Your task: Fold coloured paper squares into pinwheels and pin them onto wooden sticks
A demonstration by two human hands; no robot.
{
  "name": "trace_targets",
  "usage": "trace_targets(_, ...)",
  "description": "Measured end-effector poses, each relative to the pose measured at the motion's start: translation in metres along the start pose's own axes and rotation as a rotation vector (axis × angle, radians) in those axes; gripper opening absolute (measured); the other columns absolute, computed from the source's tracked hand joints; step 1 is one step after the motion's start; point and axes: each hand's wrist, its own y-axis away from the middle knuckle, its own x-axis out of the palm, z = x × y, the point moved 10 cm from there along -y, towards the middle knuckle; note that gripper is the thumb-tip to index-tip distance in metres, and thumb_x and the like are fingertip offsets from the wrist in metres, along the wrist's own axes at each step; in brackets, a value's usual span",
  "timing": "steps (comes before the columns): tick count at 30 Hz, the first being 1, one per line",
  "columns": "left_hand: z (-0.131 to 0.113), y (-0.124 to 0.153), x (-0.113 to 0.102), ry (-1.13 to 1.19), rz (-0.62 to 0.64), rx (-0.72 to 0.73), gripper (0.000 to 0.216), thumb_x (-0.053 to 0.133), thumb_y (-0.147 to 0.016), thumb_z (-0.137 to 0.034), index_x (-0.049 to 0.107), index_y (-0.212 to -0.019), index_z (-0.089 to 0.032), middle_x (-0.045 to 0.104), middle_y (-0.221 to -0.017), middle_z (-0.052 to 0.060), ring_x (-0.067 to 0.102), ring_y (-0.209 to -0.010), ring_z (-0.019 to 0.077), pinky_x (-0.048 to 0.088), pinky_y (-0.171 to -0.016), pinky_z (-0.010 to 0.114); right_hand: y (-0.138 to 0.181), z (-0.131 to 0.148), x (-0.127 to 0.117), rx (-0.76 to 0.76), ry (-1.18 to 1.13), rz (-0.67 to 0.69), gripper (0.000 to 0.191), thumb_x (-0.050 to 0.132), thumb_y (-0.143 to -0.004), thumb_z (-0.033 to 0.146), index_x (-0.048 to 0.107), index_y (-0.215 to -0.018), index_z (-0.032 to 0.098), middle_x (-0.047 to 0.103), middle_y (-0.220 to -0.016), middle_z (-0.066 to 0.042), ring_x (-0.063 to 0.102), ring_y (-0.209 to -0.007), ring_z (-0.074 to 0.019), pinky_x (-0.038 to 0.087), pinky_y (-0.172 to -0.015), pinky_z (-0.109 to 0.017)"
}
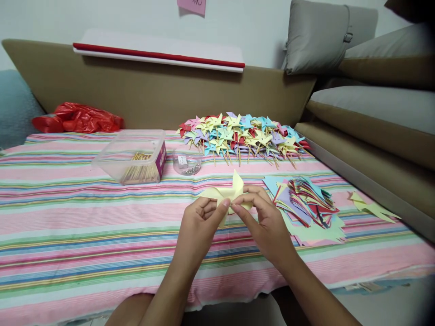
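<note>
A pale yellow paper pinwheel is held up between my two hands, just above the striped cloth. My left hand is closed on its left side, thumb pressed near the centre. From the right, my right hand pinches close to the same centre point, thumb and fingertips together. Whether a small pin sits between those fingertips is too small to tell. One blade points upward and another reaches out to the left; the lower part is partly hidden by the fingers. No stick shows on this pinwheel.
Behind my hands stand a clear plastic tub of wooden sticks and a small clear container of metal bits. Finished pinwheels are heaped at the back. Cut coloured paper and yellow scraps lie right. Cushions border the right side.
</note>
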Motion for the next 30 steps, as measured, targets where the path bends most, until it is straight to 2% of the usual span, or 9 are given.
trace_targets(6, 0.0, 0.0, 0.001, -0.011, 0.003, 0.017, 0.028, 0.073, -0.083, -0.043, 0.067, -0.084, -0.017, 0.07, -0.077, 0.004, 0.064, -0.076, 0.0181, 0.048, -0.066, 0.027, 0.0, -0.008, 0.003, 0.068, -0.112, 0.025, 0.007, 0.064, -0.094, 0.029, 0.068, -0.091, 0.024, 0.061, -0.102, -0.003, 0.059, -0.103, -0.0195, 0.045, -0.094, -0.035)
trace_targets(13, 0.001, 0.0, 0.002, -0.034, 0.005, 0.018, 0.028, 0.072, -0.085, -0.043, 0.064, -0.083, -0.017, 0.066, -0.074, 0.002, 0.061, -0.075, 0.0165, 0.046, -0.066, 0.026, 0.002, -0.013, 0.004, 0.113, -0.143, 0.024, 0.01, 0.064, -0.094, 0.033, 0.067, -0.091, 0.024, 0.063, -0.102, -0.004, 0.061, -0.101, -0.0208, 0.046, -0.093, -0.036)
trace_targets(18, 0.002, -0.001, 0.001, -0.05, 0.001, 0.047, 0.027, 0.07, -0.086, -0.042, 0.066, -0.079, -0.016, 0.069, -0.078, 0.004, 0.064, -0.078, 0.0179, 0.047, -0.067, 0.026, 0.003, -0.017, 0.007, 0.163, -0.172, 0.035, 0.012, 0.062, -0.094, 0.035, 0.067, -0.094, 0.024, 0.067, -0.097, -0.004, 0.063, -0.098, -0.022, 0.048, -0.092, -0.038)
trace_targets(25, -0.001, 0.0, 0.007, -0.031, 0.047, 0.069, 0.025, 0.071, -0.087, -0.039, 0.074, -0.101, -0.018, 0.077, -0.099, 0.009, 0.072, -0.098, 0.0248, 0.055, -0.081, 0.031, 0.004, -0.022, 0.007, 0.213, -0.204, 0.031, 0.013, 0.063, -0.093, 0.036, 0.065, -0.092, 0.023, 0.066, -0.095, -0.002, 0.062, -0.094, -0.0205, 0.047, -0.088, -0.035)
trace_targets(30, -0.001, 0.0, 0.008, -0.029, 0.05, 0.075, 0.028, 0.072, -0.086, -0.039, 0.075, -0.104, -0.018, 0.078, -0.106, 0.011, 0.072, -0.102, 0.0269, 0.056, -0.083, 0.033, 0.005, -0.028, 0.006, 0.246, -0.263, -0.025, 0.015, 0.067, -0.09, 0.037, 0.061, -0.096, 0.025, 0.066, -0.098, -0.002, 0.062, -0.097, -0.0202, 0.048, -0.087, -0.034)
